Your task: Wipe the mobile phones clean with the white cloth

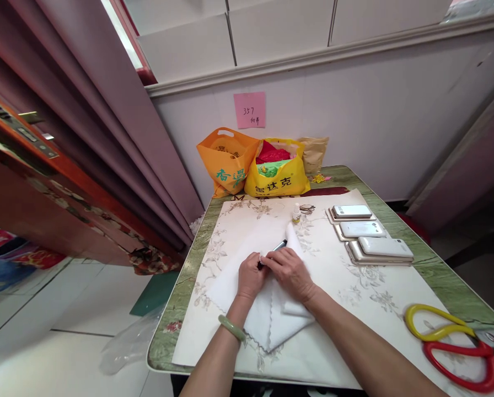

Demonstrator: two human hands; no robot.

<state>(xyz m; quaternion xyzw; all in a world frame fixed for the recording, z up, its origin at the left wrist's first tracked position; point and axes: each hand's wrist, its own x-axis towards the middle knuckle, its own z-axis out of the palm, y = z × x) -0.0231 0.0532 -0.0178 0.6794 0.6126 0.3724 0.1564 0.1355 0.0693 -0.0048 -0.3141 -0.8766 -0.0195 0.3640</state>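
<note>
A dark-edged phone (280, 245) is held at a slant above the table, mostly covered by my fingers. My left hand (252, 275), with a green bangle on its wrist, closes round the near end of it. Against the phone, the fingers of my right hand (289, 274) are pinched on a bit of white cloth. Under both hands spreads the rest of the white cloth (257, 318), zigzag-edged and partly folded. Just beyond them stand a small white bottle (296, 213) and a pair of glasses (307, 209).
Several phones lie in stacks (381, 247) on the right. Large scissors with yellow and red handles (457, 348) rest at the near right. An orange bag (229, 160) and a stuffed yellow bag (278, 179) stand against the wall, by a brown paper bag (314, 153).
</note>
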